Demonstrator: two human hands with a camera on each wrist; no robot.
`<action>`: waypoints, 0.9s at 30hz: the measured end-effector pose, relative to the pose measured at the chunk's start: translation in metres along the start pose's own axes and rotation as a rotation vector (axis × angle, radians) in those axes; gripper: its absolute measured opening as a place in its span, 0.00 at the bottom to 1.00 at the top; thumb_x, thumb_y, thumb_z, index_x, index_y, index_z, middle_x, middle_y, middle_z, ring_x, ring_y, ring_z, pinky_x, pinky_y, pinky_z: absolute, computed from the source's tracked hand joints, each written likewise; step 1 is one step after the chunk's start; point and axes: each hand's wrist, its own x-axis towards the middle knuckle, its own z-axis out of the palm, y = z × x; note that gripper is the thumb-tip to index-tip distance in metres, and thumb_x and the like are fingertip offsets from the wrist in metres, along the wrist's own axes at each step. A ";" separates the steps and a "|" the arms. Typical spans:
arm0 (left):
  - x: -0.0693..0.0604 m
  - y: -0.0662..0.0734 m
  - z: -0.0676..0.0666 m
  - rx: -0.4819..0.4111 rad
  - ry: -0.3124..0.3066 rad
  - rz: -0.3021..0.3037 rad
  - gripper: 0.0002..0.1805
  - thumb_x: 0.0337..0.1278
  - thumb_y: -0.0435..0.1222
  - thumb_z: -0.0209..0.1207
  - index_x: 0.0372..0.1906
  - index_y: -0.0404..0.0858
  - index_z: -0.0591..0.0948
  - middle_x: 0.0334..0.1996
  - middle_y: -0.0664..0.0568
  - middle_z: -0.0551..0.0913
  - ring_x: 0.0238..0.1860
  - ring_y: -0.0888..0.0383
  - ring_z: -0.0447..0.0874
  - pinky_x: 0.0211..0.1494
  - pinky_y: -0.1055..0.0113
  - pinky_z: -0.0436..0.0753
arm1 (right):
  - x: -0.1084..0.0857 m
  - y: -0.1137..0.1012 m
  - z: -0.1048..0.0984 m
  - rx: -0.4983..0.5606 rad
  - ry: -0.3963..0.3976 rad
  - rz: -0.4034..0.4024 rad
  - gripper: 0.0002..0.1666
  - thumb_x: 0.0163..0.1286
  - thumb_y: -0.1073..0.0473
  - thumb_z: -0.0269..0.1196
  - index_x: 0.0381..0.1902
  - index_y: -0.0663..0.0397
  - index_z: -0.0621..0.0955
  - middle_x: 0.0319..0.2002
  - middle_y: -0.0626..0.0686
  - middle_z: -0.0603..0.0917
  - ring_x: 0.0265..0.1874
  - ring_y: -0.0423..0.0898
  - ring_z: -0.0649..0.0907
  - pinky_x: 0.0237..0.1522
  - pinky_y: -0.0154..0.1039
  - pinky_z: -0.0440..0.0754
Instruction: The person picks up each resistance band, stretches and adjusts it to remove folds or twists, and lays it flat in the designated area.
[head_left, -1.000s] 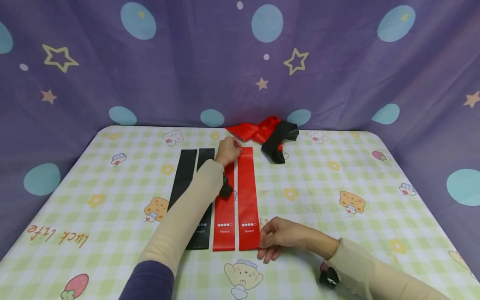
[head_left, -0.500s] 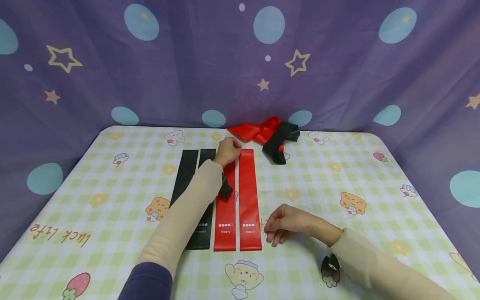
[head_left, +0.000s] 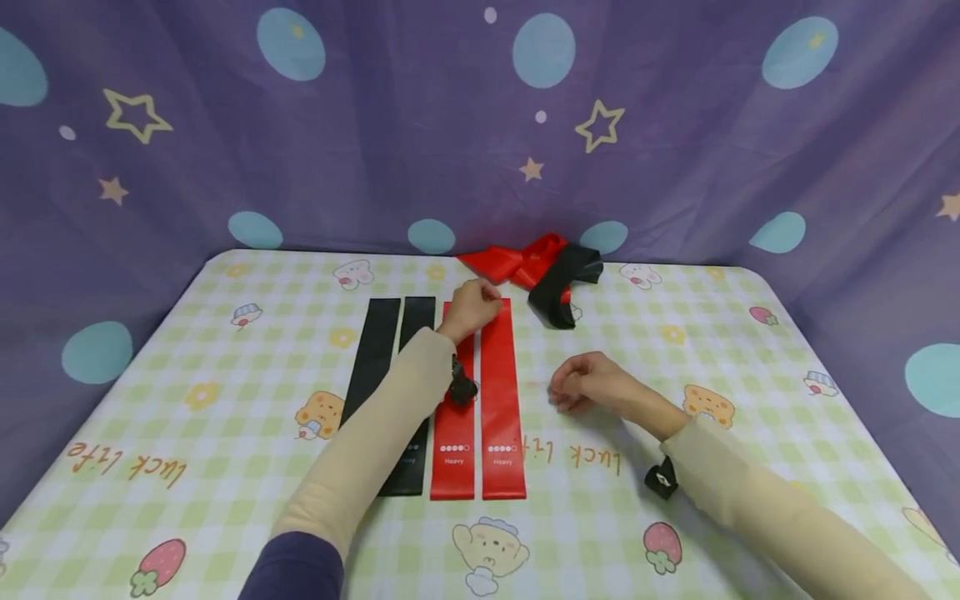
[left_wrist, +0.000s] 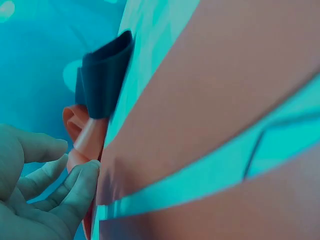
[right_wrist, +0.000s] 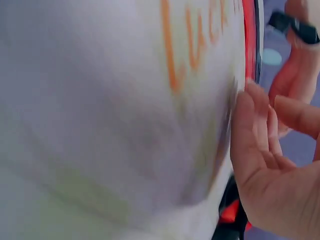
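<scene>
Two red resistance bands marked "Heavy", the right one [head_left: 501,392] and the left one [head_left: 452,450], lie flat side by side. Left of them are two black bands, one outer [head_left: 371,350] and one inner [head_left: 417,318], partly covered by the left arm. My left hand [head_left: 472,308] hovers at the red bands' far ends; in the left wrist view its thumb and fingers [left_wrist: 82,192] are apart, holding nothing. Over the cloth to the right, my right hand [head_left: 600,383] is loosely bent and holds nothing; the right wrist view shows its relaxed fingers [right_wrist: 245,125].
A crumpled heap of bands lies at the table's back edge, with a red part [head_left: 495,262] and a black part [head_left: 562,283]. A checked tablecloth [head_left: 247,400] covers the table. A purple curtain [head_left: 420,125] hangs behind.
My right hand has left the near corner of the right red band and moved away and to the right. My left hand has shifted slightly right over the red bands' far ends.
</scene>
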 end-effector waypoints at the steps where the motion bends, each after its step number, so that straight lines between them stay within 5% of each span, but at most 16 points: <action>1: -0.001 0.001 0.001 -0.014 -0.011 -0.007 0.09 0.60 0.33 0.55 0.42 0.32 0.79 0.37 0.41 0.83 0.32 0.52 0.78 0.42 0.63 0.80 | 0.002 -0.002 -0.003 -0.016 0.032 -0.004 0.08 0.65 0.69 0.55 0.40 0.69 0.77 0.27 0.52 0.83 0.23 0.42 0.82 0.29 0.38 0.84; 9: -0.011 0.004 0.010 -0.075 -0.039 -0.060 0.10 0.62 0.35 0.56 0.46 0.35 0.75 0.38 0.42 0.82 0.33 0.52 0.82 0.42 0.63 0.80 | 0.017 -0.013 -0.021 -0.273 0.263 -0.077 0.12 0.62 0.65 0.60 0.42 0.68 0.76 0.25 0.52 0.78 0.16 0.42 0.76 0.22 0.35 0.77; 14: -0.016 0.007 0.016 -0.094 -0.047 -0.079 0.11 0.62 0.35 0.56 0.47 0.35 0.75 0.39 0.42 0.81 0.34 0.52 0.81 0.45 0.62 0.80 | 0.031 -0.014 -0.031 -0.320 0.360 -0.060 0.21 0.61 0.61 0.62 0.50 0.66 0.72 0.34 0.55 0.76 0.25 0.44 0.76 0.28 0.33 0.73; 19: -0.019 0.009 0.020 -0.103 -0.043 -0.063 0.10 0.62 0.34 0.56 0.46 0.34 0.76 0.39 0.41 0.82 0.34 0.50 0.82 0.47 0.61 0.80 | 0.045 -0.016 -0.036 -0.357 0.426 -0.054 0.29 0.57 0.60 0.65 0.53 0.67 0.69 0.38 0.58 0.74 0.36 0.51 0.75 0.37 0.36 0.71; 27: -0.020 0.012 0.030 -0.094 -0.058 -0.075 0.10 0.61 0.35 0.56 0.46 0.35 0.76 0.37 0.42 0.82 0.32 0.52 0.82 0.46 0.63 0.80 | 0.060 -0.022 -0.034 -0.428 0.441 -0.066 0.30 0.53 0.59 0.69 0.50 0.72 0.73 0.40 0.63 0.76 0.39 0.54 0.75 0.43 0.41 0.74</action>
